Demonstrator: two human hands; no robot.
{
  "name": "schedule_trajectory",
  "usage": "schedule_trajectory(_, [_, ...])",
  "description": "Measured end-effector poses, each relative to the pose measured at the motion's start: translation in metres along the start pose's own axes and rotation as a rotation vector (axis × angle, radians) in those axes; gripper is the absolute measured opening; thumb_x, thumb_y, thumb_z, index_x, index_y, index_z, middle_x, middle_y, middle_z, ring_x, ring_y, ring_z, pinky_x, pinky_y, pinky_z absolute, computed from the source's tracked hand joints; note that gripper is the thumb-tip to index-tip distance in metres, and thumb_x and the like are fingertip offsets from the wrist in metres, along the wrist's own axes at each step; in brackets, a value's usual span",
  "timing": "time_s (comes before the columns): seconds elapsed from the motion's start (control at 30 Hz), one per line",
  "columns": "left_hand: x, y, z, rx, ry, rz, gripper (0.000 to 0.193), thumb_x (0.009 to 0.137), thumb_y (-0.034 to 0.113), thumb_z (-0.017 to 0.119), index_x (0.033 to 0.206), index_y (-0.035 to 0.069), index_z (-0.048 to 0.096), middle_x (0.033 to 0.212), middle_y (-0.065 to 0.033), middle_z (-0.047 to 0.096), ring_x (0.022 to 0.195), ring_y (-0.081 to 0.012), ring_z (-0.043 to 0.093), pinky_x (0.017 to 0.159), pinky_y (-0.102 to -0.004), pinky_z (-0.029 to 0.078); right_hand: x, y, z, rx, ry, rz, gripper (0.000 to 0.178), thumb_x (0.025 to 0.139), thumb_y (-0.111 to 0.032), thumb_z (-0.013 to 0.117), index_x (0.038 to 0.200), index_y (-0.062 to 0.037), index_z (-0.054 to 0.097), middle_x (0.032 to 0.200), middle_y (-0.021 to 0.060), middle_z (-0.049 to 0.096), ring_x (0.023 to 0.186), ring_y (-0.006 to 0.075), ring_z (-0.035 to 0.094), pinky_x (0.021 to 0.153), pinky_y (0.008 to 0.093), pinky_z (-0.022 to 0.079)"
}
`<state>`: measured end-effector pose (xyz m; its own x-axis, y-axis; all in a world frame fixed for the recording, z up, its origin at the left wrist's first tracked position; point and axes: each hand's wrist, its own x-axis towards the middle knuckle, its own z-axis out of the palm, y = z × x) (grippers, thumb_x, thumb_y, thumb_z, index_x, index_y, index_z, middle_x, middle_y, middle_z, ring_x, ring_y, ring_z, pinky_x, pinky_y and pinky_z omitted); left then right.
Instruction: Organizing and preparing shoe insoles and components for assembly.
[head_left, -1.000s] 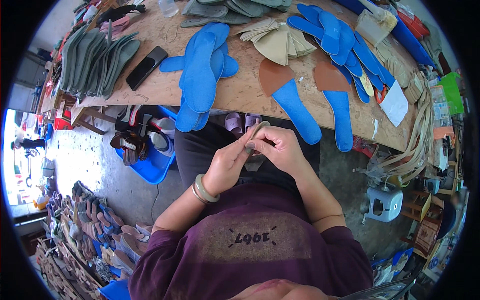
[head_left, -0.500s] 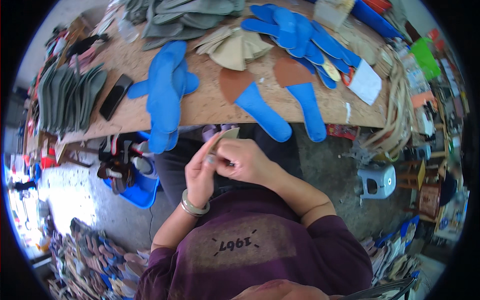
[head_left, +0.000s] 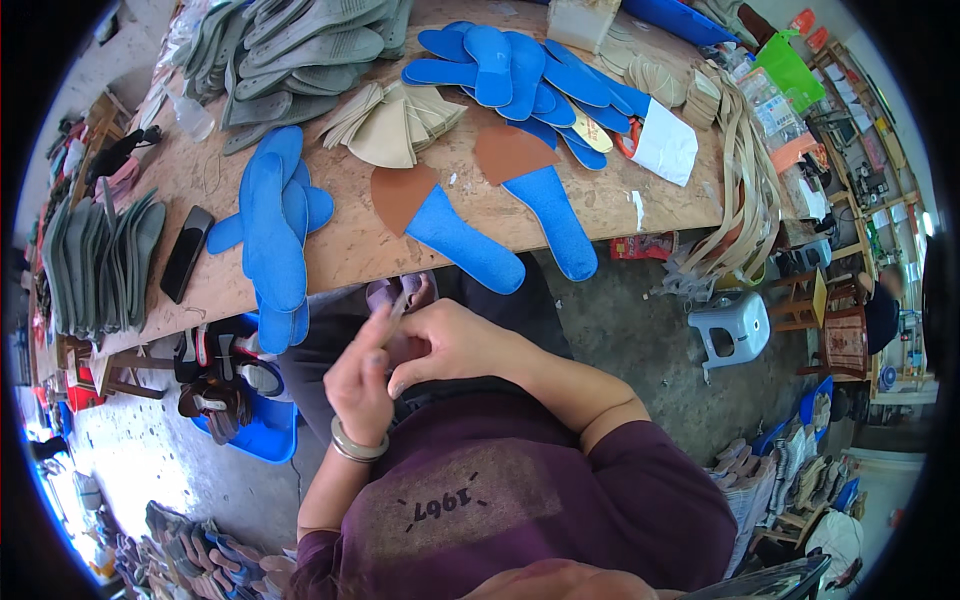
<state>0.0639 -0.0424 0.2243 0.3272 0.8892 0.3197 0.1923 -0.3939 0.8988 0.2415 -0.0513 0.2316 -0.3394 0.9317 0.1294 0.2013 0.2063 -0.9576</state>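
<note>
Over my lap, just off the table's front edge, my left hand (head_left: 360, 385) and my right hand (head_left: 455, 337) meet. Between their fingers shows a thin beige piece (head_left: 401, 302), seen nearly edge-on; most of it is hidden by the fingers. My left hand is closed on it, with a pale bracelet at that wrist. The right hand's fingers are bent against the piece, its thumb pointing towards my left hand. Beyond them lie two blue insoles (head_left: 468, 250) with brown wedge-shaped pieces (head_left: 402, 198) at their far ends. A fan of beige pieces (head_left: 395, 125) lies farther back.
Blue insoles (head_left: 275, 235) overhang the table edge at left, beside a black phone (head_left: 187, 253) and upright grey insoles (head_left: 95, 265). Grey insoles (head_left: 315, 50) heap at the back. Beige strips (head_left: 750, 190) hang off the right end. Below stand a blue tub (head_left: 265, 425) and a stool (head_left: 732, 328).
The view has swung, so the table things sit farther left. My hands have turned the beige piece; less of it shows now, and my right thumb has come into sight.
</note>
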Motion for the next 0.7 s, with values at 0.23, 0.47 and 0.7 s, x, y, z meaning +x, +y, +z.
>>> schedule_trajectory(0.23, [-0.003, 0.001, 0.003, -0.395, 0.069, -0.126, 0.034, 0.104, 0.022, 0.045, 0.113, -0.007, 0.059, 0.113, -0.0195, 0.067, 0.099, -0.0216, 0.066, 0.086, -0.0318, 0.053, 0.002, 0.004, 0.004, 0.139, -0.038, -0.05, 0.028, 0.093, -0.027, 0.062, 0.079, -0.0028, 0.065, 0.069, 0.0091, 0.064, 0.061, 0.0226, 0.062, 0.059, 0.0339, 0.048])
schedule_trajectory(0.47, [0.002, 0.008, -0.013, -0.676, 0.225, -0.256, 0.031, 0.103, 0.021, 0.045, 0.113, -0.006, 0.056, 0.106, -0.0221, 0.067, 0.098, -0.0311, 0.068, 0.087, -0.0396, 0.055, -0.028, 0.009, 0.008, -0.26, 0.178, -0.369, 0.03, 0.088, -0.021, 0.066, 0.066, -0.0041, 0.054, 0.06, 0.0128, 0.051, 0.057, 0.0335, 0.054, 0.053, 0.0429, 0.041])
schedule_trajectory(0.7, [0.003, 0.002, -0.021, -0.792, 0.235, -0.29, 0.032, 0.103, 0.024, 0.047, 0.114, -0.004, 0.056, 0.106, -0.0221, 0.067, 0.097, -0.0337, 0.068, 0.085, -0.0422, 0.056, -0.081, 0.014, -0.007, -0.222, 0.091, -0.216, 0.018, 0.085, -0.006, 0.062, 0.068, -0.0014, 0.062, 0.063, 0.0077, 0.062, 0.052, 0.0244, 0.06, 0.05, 0.0325, 0.046])
